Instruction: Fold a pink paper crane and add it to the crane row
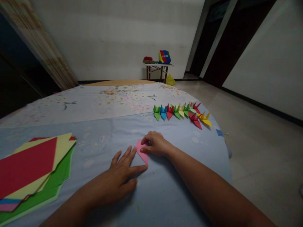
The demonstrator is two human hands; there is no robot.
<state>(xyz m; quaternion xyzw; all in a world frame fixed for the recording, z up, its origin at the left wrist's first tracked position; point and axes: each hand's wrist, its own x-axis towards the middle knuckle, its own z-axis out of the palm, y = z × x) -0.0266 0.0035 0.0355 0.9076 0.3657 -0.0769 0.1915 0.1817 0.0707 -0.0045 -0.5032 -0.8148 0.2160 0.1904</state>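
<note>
A small folded pink paper (141, 152) lies on the light blue tablecloth (165, 189) in front of me. My left hand (123, 171) lies flat on the cloth with fingers stretched out, its fingertips on the pink paper's near edge. My right hand (155, 143) is curled, fingers pressed down on the paper's upper right part. A row of several folded paper cranes (181, 112) in green, blue, red and yellow stands further back to the right.
A stack of coloured paper sheets (33, 170), red on top over yellow and green, lies at the left. The round table's edge (226, 148) drops off at the right to a tiled floor. A small stool (157, 69) with coloured items stands by the far wall.
</note>
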